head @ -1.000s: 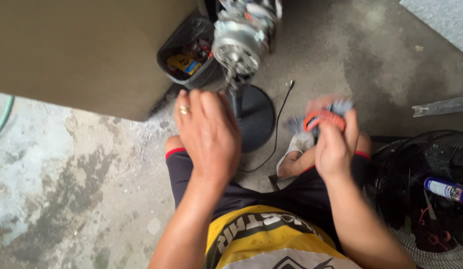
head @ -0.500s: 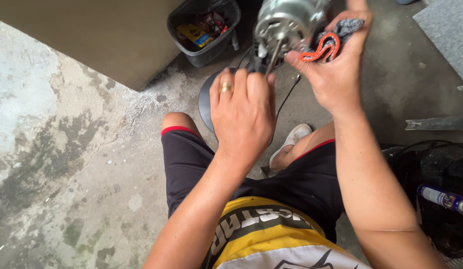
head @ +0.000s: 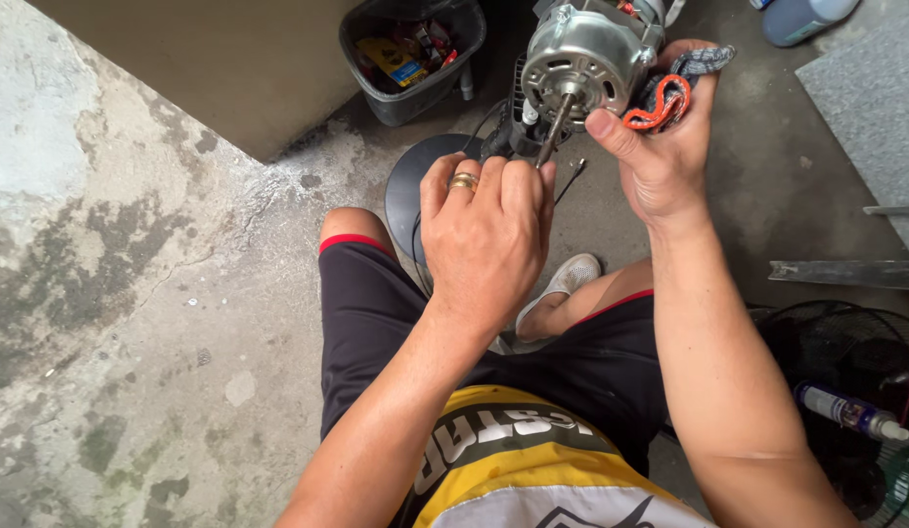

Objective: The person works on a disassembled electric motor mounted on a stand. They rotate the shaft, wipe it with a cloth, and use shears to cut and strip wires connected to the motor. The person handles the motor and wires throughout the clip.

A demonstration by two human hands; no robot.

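Fingers of left hand (head: pixel 488 230) pinch motor shaft (head: pixel 555 127); right hand (head: pixel 660 147) clutches orange-grey rag (head: pixel 669 93).

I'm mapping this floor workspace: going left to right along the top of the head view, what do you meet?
Black bin of small parts → grey fan motor → right hand holding an orange-and-grey rag → dark bottle.

Fan motor (head: pixel 583 57): silver round metal housing, vented face, tilted toward camera, raised above black round fan base (head: pixel 415 191). Steel shaft (head: pixel 555 129) juts down-left from centre. Orange-and-grey rag (head: pixel 669 93) bunched just right of housing.
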